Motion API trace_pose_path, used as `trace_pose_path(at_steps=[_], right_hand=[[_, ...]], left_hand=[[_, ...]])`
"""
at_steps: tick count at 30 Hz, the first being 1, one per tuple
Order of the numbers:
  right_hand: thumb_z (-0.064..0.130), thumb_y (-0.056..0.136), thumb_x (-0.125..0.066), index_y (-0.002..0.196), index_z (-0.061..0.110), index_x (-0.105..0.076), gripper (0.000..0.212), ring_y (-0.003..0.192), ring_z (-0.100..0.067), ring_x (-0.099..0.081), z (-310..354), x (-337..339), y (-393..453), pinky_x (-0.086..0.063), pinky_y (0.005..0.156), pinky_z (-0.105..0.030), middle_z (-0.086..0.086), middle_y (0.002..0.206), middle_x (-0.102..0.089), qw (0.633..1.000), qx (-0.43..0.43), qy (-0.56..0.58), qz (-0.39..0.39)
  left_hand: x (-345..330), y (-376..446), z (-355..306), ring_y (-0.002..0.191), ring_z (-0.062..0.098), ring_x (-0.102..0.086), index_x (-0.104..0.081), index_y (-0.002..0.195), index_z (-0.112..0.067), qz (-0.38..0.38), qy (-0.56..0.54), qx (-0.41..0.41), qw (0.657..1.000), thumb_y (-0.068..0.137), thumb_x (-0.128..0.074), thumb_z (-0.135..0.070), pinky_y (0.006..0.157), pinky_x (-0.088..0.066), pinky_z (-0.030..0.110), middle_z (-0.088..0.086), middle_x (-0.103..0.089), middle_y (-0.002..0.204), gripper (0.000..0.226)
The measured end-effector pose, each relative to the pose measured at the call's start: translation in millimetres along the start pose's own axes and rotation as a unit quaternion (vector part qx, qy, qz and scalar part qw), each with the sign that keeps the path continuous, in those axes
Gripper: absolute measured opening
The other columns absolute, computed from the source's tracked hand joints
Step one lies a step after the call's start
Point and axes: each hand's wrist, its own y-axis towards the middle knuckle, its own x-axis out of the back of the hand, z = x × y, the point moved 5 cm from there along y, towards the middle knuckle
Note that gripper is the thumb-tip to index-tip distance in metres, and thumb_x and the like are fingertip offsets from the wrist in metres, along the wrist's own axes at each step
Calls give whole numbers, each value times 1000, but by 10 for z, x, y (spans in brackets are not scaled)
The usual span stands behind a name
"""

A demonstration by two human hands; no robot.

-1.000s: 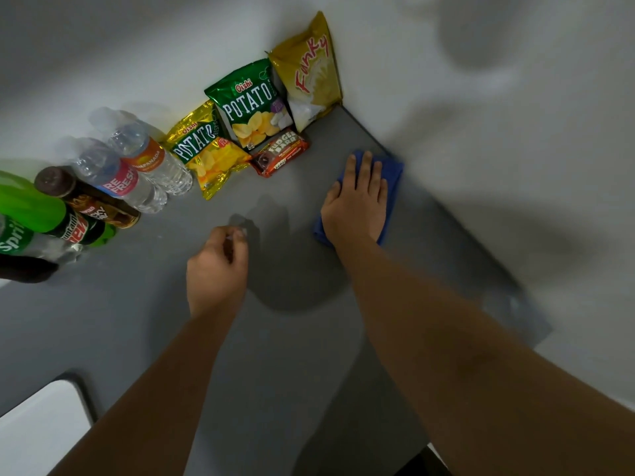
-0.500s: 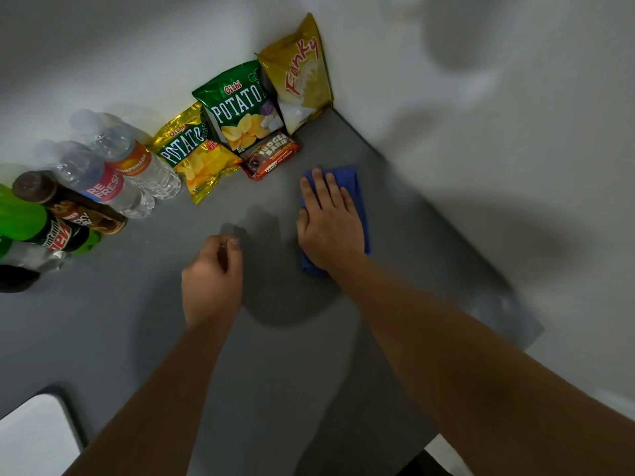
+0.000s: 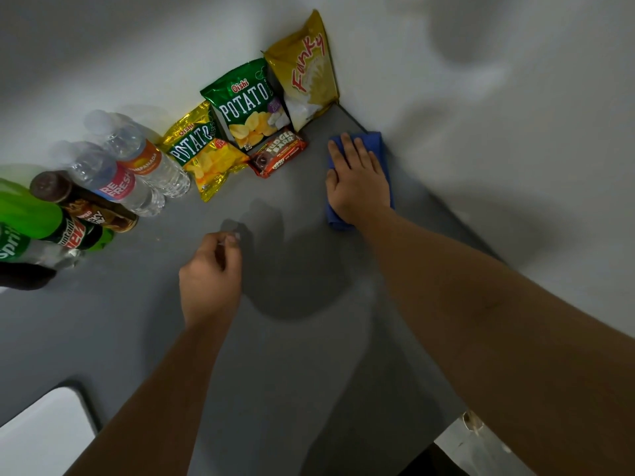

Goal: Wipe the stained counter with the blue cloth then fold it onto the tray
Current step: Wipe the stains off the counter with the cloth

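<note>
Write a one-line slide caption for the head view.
Right hand presses the blue cloth flat on the grey counter beside snack packets; left hand hovers loosely curled.

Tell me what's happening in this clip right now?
A person is wiping a grey counter. The right hand lies flat, fingers spread, on a blue cloth near the back corner by the wall, right of a Fudgee Barr pack. The left hand is loosely curled above the counter, holding nothing visible. Chip bags and drink bottles line the back wall. The cloth is not yet folded.
</note>
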Motion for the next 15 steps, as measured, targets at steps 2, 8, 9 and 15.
trace_pose_path(at_steps=[2, 8, 9, 15], right_hand=[[35, 107, -27, 164, 20, -17, 59, 158, -25, -6, -103, 24, -90, -8, 127, -43, -4, 172, -9, 1000, -12, 1, -1], [41, 108, -22, 164, 23, -15, 59, 158, -22, -4, -414, 72, -573, -6, 128, -40, 1, 172, -7, 999, -37, 5, -5], [42, 108, -23, 164, 24, -16, 59, 158, -22, -5, -453, 84, -679, -6, 127, -40, 1, 172, -8, 999, -40, 6, -9], [41, 108, -27, 164, 23, -17, 59, 158, -23, -5, -538, 93, -1361, -10, 128, -42, 0, 172, -8, 998, -60, -11, -9]], left_hand=[[6, -30, -3, 83, 27, -70, -66, 107, -23, 0, -3, 3, 1000, 101, -45, -41, 73, -55, 39, 3, -73, 82, 29], [-26, -171, -76, 85, 27, -69, -67, 107, -23, 14, -8, -7, 1000, 101, -46, -40, 75, -54, 39, 3, -74, 85, 27], [-29, -191, -84, 85, 28, -69, -66, 107, -22, 16, -7, -11, 1000, 101, -46, -40, 75, -54, 39, 4, -74, 84, 27], [29, -353, 4, 88, 30, -68, -67, 106, -22, 38, -10, 7, 999, 101, -46, -40, 79, -54, 41, 6, -74, 86, 28]])
